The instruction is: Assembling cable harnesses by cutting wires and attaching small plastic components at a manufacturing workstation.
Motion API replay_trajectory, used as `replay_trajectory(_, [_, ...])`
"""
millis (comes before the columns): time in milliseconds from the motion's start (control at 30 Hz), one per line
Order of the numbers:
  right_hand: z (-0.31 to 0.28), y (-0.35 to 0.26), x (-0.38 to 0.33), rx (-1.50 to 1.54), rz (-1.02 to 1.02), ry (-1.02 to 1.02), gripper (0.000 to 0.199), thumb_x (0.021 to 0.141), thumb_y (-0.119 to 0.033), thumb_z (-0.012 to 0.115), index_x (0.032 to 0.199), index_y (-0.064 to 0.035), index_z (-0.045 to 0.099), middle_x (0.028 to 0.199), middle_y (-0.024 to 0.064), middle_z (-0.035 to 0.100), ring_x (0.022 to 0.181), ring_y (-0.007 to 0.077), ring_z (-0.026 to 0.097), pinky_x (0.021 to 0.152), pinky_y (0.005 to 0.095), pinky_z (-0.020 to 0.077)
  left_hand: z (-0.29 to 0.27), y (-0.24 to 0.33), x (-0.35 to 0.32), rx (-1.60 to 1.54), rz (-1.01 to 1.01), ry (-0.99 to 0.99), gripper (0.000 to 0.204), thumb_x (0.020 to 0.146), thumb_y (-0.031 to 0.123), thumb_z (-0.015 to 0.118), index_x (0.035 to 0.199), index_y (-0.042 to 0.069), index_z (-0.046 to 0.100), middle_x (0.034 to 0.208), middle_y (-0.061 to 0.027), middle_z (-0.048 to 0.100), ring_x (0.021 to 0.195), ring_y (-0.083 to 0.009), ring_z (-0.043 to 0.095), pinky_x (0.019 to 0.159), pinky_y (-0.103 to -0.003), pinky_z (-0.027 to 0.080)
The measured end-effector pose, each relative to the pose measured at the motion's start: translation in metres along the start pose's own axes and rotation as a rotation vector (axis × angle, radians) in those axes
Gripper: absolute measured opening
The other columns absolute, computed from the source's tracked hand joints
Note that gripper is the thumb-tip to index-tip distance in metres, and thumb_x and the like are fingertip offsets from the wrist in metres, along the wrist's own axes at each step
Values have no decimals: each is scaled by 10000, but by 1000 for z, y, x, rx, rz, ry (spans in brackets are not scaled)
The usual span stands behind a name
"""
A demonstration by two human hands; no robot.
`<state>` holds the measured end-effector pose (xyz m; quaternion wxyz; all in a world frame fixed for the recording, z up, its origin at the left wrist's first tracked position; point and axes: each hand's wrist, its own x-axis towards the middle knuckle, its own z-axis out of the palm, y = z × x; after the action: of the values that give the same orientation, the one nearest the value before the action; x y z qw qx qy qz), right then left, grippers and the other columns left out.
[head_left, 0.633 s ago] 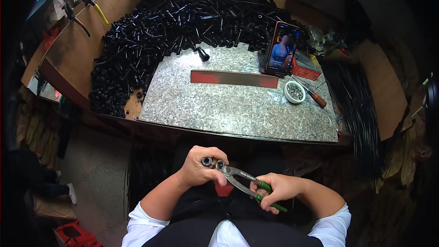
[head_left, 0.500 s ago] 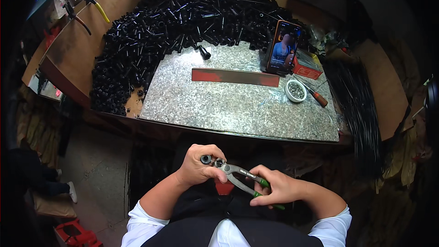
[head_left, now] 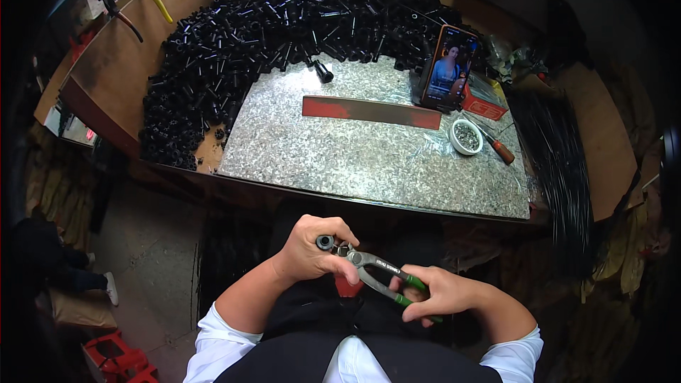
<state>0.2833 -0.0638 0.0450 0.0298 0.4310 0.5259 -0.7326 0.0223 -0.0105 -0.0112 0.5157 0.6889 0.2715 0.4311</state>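
In front of my lap, my left hand (head_left: 306, 252) is closed around a short black tubular part (head_left: 325, 242), whose round open end points up. My right hand (head_left: 451, 292) grips the green handles of grey metal pincers (head_left: 355, 258). The pincer jaws sit right beside the tube, between my left thumb and fingers. Exactly what the jaws bite on is too small and partly hidden to tell. The two handles stand somewhat apart within my right hand.
A big heap of black tubular parts (head_left: 284, 21) fills the back of the stone-topped bench (head_left: 305, 156). On it lie one loose part (head_left: 323, 72), a red-and-dark bar (head_left: 372, 112), a white bowl (head_left: 456, 143) of small metal bits, a screwdriver (head_left: 503, 152) and a propped phone (head_left: 450, 69). Black strands (head_left: 560, 170) hang at right.
The bench has shifted slightly up and right in the view. My hands have barely moved; both keep their hold, the jaws still beside the tube.
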Motion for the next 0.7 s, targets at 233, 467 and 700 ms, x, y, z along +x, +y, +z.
replay_trajectory(233, [-15,14,10,-1067,-854,835,331,830,-135,681,1067,45,535,916,220,614,792,348,643,714,380,523,-4,0,3,-93,-45,91,717,451,537,821,898,11,627,664,29,553,572,-33,463,504,-199,356])
replay_trajectory(467, [-20,9,1,-65,24,-2,196,864,-129,662,965,-13,541,670,82,617,661,147,649,596,280,502,-1,-3,11,6,62,-96,568,489,449,865,799,21,655,656,-20,609,540,-96,546,495,-227,419])
replay_trajectory(700, [-12,10,13,-1015,-457,794,699,626,77,577,1296,21,385,998,190,501,923,381,530,844,410,450,7,-8,12,29,17,-5,682,490,450,863,948,26,589,603,28,513,542,-40,480,507,-195,385])
